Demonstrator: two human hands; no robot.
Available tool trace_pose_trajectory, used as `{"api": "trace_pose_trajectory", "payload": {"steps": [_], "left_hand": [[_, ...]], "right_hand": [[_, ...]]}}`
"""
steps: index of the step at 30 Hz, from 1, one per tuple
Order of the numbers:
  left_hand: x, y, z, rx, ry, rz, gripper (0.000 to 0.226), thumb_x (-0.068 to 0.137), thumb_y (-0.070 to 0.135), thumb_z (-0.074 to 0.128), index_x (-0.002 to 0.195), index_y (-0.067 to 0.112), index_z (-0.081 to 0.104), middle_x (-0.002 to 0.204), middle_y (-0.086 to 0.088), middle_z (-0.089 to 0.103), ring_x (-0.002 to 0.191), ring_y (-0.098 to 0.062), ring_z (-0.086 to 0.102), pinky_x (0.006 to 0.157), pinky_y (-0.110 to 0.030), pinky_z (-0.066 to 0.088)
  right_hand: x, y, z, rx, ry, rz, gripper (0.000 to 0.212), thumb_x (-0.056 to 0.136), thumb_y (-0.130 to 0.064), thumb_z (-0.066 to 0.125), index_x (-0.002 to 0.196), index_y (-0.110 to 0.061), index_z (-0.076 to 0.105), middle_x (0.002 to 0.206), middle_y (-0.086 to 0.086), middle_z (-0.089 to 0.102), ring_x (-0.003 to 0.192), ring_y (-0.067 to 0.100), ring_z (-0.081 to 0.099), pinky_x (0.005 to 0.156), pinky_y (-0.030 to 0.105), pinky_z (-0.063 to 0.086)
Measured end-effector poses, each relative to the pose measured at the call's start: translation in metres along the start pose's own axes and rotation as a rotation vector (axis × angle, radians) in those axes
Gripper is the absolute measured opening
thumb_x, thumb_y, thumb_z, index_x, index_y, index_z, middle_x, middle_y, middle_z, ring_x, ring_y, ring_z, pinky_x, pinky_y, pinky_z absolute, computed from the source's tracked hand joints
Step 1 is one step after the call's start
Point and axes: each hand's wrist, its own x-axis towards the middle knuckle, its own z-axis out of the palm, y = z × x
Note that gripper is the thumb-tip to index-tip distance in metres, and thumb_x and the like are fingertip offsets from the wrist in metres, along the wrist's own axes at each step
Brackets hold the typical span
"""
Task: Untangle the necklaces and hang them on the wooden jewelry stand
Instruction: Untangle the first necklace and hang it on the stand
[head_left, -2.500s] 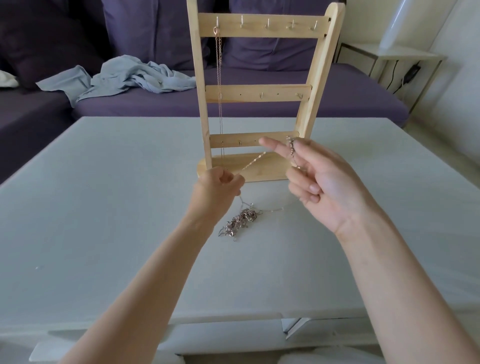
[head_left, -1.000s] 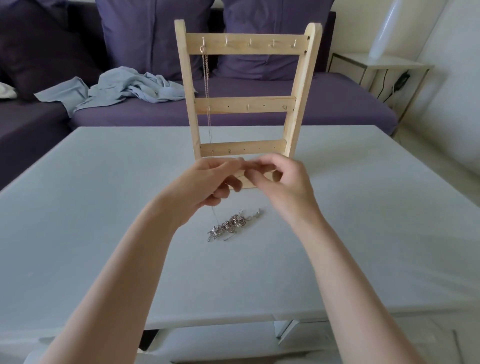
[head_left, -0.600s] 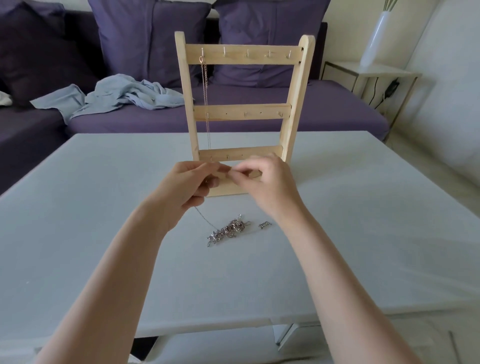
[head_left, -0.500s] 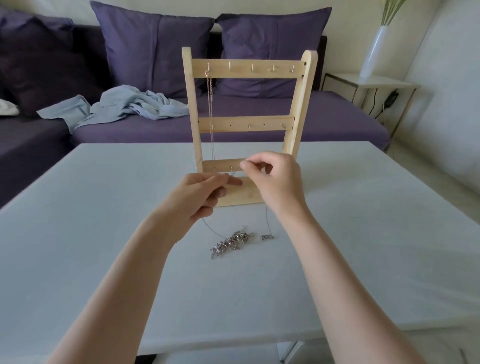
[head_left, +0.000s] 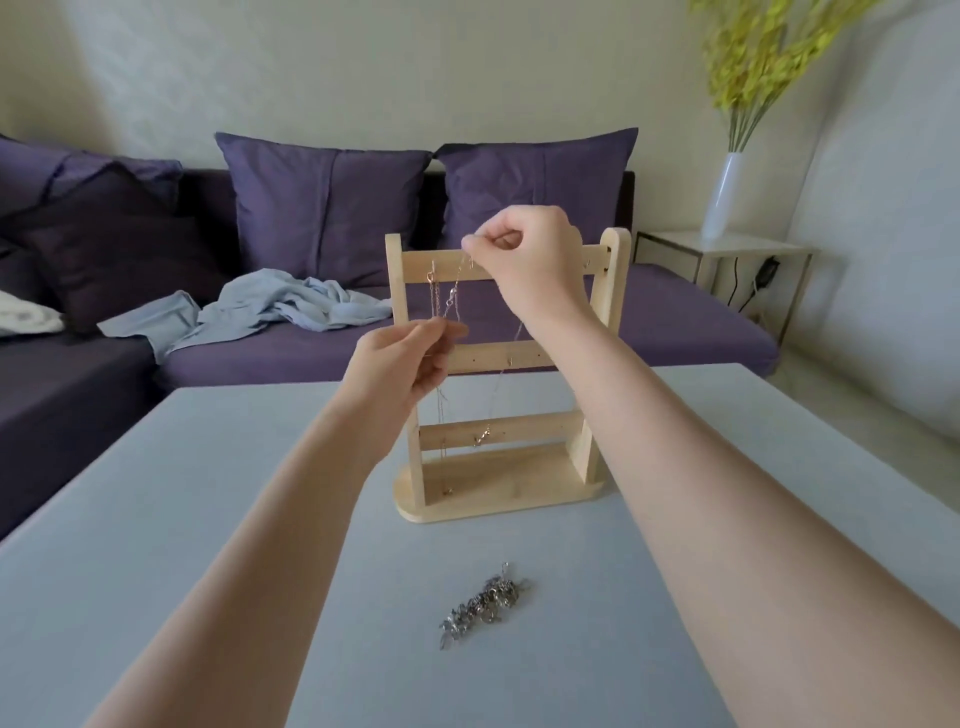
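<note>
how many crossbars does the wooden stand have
3: the top crossbar behind the right hand, the middle crossbar, and the bottom crossbar above the base.

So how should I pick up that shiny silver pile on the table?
Pinch the ring end sticking up at the far tip of the tangled silver chain pile, coming straight down from above. It lies flat and clumped on the grey table, so sideways fingers would only push it.

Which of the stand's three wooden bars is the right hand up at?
The top bar. The right hand pinches a thin chain in front of it; the middle and bottom bars sit lower.
</note>
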Motion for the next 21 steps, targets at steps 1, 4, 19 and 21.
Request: {"api": "trace_pose_trajectory", "payload": {"steps": [1,4,19,21], "left_hand": [[0.003,0.002,0.002,-0.006,0.006,0.002,0.025,0.097,0.012,0.049,0.083,0.008,0.068,0.069,0.002,0.054,0.059,-0.007,0.046,0.058,-0.013,0.045],[0.011,0.004,0.007,0.053,0.044,0.02,0.027,0.098,0.012,0.046,0.082,0.009,0.066,0.071,0.002,0.055,0.062,-0.008,0.048,0.057,-0.012,0.045],[0.014,-0.019,0.012,0.435,0.115,0.115,0.031,0.097,0.011,0.044,0.073,0.015,0.063,0.068,0.001,0.06,0.061,-0.007,0.056,0.061,-0.015,0.048],[0.013,-0.019,0.013,0.477,0.11,0.133,0.031,0.096,0.011,0.044,0.073,0.016,0.063,0.068,0.001,0.063,0.062,-0.007,0.059,0.064,-0.017,0.05]], "right_hand": [[0.004,0.0,0.001,-0.012,0.013,0.01,0.008,0.081,-0.012,0.067,0.076,-0.007,0.07,0.058,-0.014,0.054,0.059,0.003,0.053,0.057,0.011,0.04],[0.012,-0.001,0.006,-0.112,0.0,0.02,0.011,0.083,-0.01,0.062,0.079,-0.003,0.069,0.071,0.001,0.065,0.075,0.019,0.062,0.067,0.029,0.049],[-0.03,0.033,-0.003,-0.534,-0.111,-0.269,0.021,0.097,-0.018,0.045,0.091,-0.009,0.063,0.08,0.006,0.066,0.074,0.028,0.059,0.058,0.03,0.036],[-0.033,0.036,-0.001,-0.411,-0.12,-0.101,0.019,0.094,-0.021,0.049,0.089,-0.013,0.065,0.08,0.002,0.069,0.076,0.023,0.062,0.058,0.028,0.041]]}}
